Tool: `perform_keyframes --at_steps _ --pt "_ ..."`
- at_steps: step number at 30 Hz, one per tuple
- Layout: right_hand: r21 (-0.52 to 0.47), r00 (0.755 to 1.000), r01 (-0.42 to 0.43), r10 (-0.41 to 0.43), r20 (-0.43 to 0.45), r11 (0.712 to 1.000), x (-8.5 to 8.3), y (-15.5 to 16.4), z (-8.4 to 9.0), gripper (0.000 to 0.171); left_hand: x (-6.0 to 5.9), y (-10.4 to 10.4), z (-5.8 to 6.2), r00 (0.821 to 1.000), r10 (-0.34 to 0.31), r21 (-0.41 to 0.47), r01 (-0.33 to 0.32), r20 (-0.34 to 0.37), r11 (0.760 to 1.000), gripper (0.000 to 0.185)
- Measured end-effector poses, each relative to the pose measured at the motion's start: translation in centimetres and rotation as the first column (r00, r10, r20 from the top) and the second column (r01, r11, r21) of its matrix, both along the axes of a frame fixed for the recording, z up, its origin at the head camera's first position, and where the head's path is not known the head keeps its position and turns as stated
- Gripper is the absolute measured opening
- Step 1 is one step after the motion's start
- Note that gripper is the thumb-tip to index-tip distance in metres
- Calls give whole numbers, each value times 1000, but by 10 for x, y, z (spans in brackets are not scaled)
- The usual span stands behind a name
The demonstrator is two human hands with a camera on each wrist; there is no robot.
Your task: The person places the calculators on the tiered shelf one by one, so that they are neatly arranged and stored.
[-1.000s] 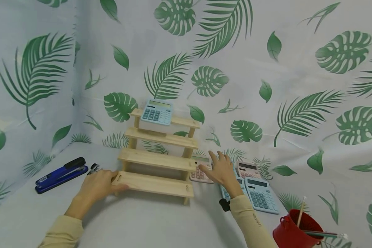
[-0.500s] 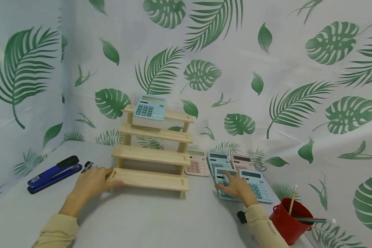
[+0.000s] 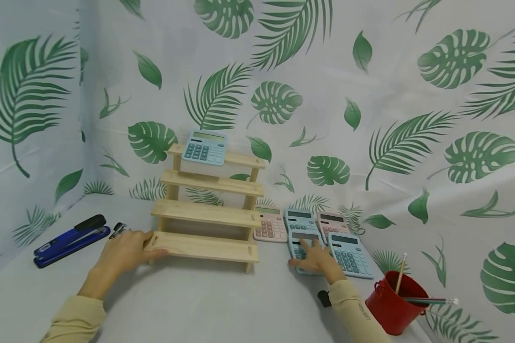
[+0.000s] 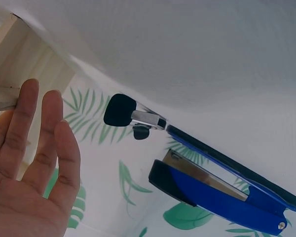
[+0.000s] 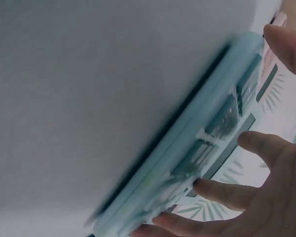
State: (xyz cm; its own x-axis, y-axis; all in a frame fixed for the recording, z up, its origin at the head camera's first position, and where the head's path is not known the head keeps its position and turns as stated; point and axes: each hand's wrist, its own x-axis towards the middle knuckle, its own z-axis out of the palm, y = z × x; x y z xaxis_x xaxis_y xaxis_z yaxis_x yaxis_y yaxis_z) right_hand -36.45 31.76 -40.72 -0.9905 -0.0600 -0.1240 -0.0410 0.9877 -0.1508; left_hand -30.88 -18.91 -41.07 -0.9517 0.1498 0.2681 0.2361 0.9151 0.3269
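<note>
My left hand (image 3: 122, 255) grips the left end of the lowest step of a four-tier wooden display rack (image 3: 206, 246), its thumb along the front edge. In the left wrist view, the other fingers (image 4: 44, 133) reach behind the plank. My right hand (image 3: 315, 259) lies spread over a light blue calculator (image 3: 298, 237) at the front of a group. Its fingertips (image 5: 202, 185) rest by the display, and the thumb is at the left side. The palm covers most of the keys. Another blue calculator (image 3: 205, 146) leans on the top step.
Two pink calculators (image 3: 269, 224) (image 3: 331, 223) and more blue calculators (image 3: 348, 255) (image 3: 299, 216) surround the right hand. A red bucket (image 3: 392, 305) with pencils stands front right. A blue stapler (image 3: 68, 242) and a small metal clip-like item (image 3: 118, 228) lie left of the rack.
My right hand has come down from above the calculators onto the front blue one, which has shifted slightly left. The left hand keeps its place on the rack. The head view has turned slightly right.
</note>
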Motion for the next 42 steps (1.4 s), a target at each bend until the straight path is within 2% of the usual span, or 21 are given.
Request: perform_keyframes --at_steps 3,10,13,17,21,25,31,35,42 --pt "-5 1000 7 -7 -13 1000 0 -2 0 94 1 0 0 1000 -2 3 2 -12 1000 55" --pt "-16 996 71 -70 55 997 -4 -2 3 101 0 -2 1 999 4 4 -4 -35 1000 54" --pt "-17 997 65 -64 37 998 -6 -3 5 101 -1 -4 1 999 6 7 -6 -34 1000 53" --pt "-10 999 38 -38 -31 999 -9 -6 14 98 0 -6 1 1000 13 7 -13 -27 1000 57" --pt "-7 995 -2 1 -97 1000 -13 -12 34 99 0 -9 -1 999 24 5 -24 -27 1000 64" --pt "-14 985 -55 51 -165 998 -19 -23 61 98 0 -10 -1 999 27 7 -26 -36 1000 57" --pt "-55 962 -102 84 -258 993 -36 -43 106 96 -3 -11 -1 997 19 -15 -20 -77 1000 52" --pt "-60 942 -131 105 -318 990 -52 -61 131 96 -5 -9 1 997 11 -29 -13 -79 1000 52" --pt "-68 940 -152 123 -317 986 -81 -96 158 93 -4 -3 -5 996 5 -27 -8 -84 1000 53"
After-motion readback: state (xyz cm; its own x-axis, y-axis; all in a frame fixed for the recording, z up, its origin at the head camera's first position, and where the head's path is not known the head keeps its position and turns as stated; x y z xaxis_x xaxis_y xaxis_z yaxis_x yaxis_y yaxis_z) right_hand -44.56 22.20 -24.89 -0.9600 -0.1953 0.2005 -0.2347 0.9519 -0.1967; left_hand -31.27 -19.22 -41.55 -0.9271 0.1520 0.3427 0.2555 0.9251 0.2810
